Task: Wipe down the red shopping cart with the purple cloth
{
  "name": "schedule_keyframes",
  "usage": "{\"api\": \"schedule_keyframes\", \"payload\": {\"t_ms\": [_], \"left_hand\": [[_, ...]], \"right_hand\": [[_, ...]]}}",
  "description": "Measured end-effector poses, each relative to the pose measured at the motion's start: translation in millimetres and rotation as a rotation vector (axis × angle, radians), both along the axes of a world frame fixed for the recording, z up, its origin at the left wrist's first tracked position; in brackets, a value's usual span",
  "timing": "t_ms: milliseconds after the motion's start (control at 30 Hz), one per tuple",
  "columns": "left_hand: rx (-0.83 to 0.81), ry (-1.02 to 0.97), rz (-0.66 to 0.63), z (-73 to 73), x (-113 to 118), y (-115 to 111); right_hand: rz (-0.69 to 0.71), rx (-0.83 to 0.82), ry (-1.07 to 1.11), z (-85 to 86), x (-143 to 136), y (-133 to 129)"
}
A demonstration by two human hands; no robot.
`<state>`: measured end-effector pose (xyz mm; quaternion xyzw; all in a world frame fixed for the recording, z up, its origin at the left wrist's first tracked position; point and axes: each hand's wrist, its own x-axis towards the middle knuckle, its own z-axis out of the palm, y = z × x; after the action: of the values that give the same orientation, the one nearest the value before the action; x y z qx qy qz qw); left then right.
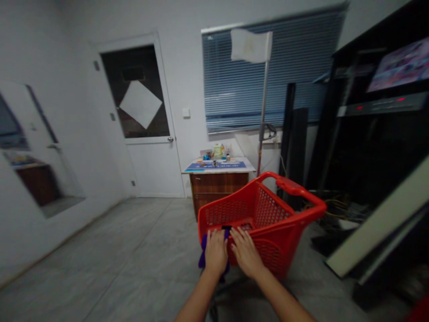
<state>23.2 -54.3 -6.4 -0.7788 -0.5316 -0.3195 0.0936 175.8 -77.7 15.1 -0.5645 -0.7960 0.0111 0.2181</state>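
Note:
In front of me stands a red plastic shopping cart (pixel 231 203) with perforated sides, its handle (pixel 295 188) turned to the right. A purple cloth (pixel 203 252) hangs over its near rim. My left hand (pixel 216 251) is on the cloth at the rim, fingers close together and bent over it. Just to the right, my right hand (pixel 244 249) rests on the same rim with fingers apart. A small black piece (pixel 227 227) shows between the fingertips of both hands. The undersides of my fingers and the cloth beneath my left palm are hidden.
Behind the cart is a wooden cabinet (pixel 214 183) with small items on top. A pole with a white flag (pixel 250 46) rises beside it. Leaning panels (pixel 378 223) and cables (pixel 338 205) lie to the right. A white door (pixel 152 170) is at the back left.

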Motion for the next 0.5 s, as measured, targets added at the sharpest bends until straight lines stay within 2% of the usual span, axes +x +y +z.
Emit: {"api": "schedule_keyframes", "payload": {"t_ms": [67, 167, 267, 367, 500], "left_hand": [[-0.008, 0.015, -0.027, 0.5, -2, 0], [-0.020, 0.013, -0.043, -3.3, -16, 0], [-0.011, -0.014, 0.003, -8.0, -24, 0], [-0.011, -0.022, 0.046, -8.8, -15, 1], [-0.013, -0.014, -0.005, -6.3, 2, 3]], "right_hand": [[0.002, -0.004, 0.000, 0.6, 1, -1], [-0.004, -0.011, -0.008, -0.8, 1, 0], [-0.003, 0.010, -0.008, -5.1, 0, 1], [-0.010, 0.021, -0.006, -7.8, -1, 3], [-0.017, 0.004, -0.013, -3.9, -1, 1]]}}
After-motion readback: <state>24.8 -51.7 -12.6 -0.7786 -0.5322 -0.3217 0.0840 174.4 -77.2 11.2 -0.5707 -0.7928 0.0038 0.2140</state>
